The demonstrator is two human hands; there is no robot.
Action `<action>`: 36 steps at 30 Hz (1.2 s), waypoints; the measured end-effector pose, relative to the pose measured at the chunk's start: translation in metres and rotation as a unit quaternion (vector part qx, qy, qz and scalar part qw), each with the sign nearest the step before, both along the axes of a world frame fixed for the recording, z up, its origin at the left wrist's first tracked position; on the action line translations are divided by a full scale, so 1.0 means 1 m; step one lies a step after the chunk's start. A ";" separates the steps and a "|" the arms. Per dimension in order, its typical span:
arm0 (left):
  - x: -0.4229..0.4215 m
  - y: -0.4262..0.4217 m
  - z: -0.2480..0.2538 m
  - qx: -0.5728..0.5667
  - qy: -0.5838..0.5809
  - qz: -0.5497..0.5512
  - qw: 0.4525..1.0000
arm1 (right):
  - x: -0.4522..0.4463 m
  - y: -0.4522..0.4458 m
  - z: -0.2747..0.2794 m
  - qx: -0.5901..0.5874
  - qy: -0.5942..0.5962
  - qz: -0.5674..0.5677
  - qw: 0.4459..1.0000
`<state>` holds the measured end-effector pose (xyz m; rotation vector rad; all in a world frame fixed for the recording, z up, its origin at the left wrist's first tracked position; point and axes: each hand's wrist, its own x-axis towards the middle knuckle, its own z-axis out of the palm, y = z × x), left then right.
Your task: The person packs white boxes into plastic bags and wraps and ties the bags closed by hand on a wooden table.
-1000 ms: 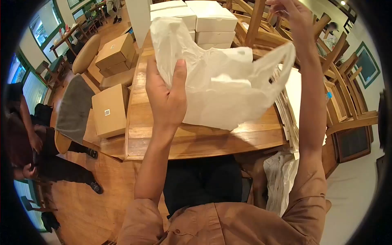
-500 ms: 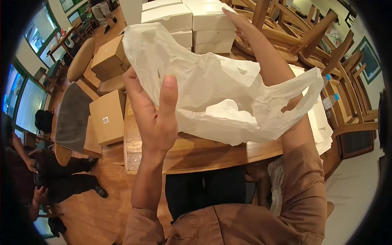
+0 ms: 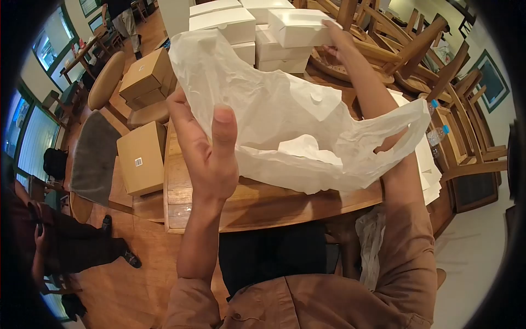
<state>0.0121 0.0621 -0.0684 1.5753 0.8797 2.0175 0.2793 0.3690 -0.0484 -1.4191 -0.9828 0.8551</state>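
Note:
A white plastic bag (image 3: 263, 104) spreads across the middle of the view, its mouth partly open and a white piece (image 3: 298, 147) showing inside. My left hand (image 3: 205, 148) holds the bag's left side, thumb raised and fingers partly hidden behind the plastic. Through the bag's right handle loop passes my right forearm. Farther off, my right hand (image 3: 341, 45) grips the right end of a white cardboard box (image 3: 298, 32), which sits skewed on top of the stacked white boxes (image 3: 282, 54). Its far fingers are hard to make out.
A wooden table (image 3: 285, 211) lies under the bag. Brown cartons (image 3: 141, 159) stand on the left. Stacked wooden chairs (image 3: 405, 49) crowd the right, near water bottles (image 3: 436, 134) and white sheets (image 3: 427, 164). A seated person (image 3: 60, 236) is at left; another person (image 3: 125, 24) stands farther back.
My right hand has moved slightly right and nearer, and the top white box has shifted right and turned with it. The left hand and bag stay nearly in place.

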 end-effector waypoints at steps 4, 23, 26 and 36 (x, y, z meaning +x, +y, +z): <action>0.004 -0.003 0.007 0.004 -0.052 -0.026 0.998 | 0.057 -0.008 0.047 0.087 -0.006 0.069 0.994; 0.039 -0.034 0.014 -0.011 -0.143 -0.070 0.987 | 0.028 -0.296 0.169 0.348 -0.481 0.487 0.641; 0.039 -0.038 0.011 -0.019 -0.153 -0.083 0.985 | 0.016 -0.282 0.154 0.510 -0.633 0.331 0.479; 0.042 -0.047 -0.001 -0.011 -0.150 -0.105 0.983 | -0.035 -0.321 0.127 0.159 -0.715 0.400 0.551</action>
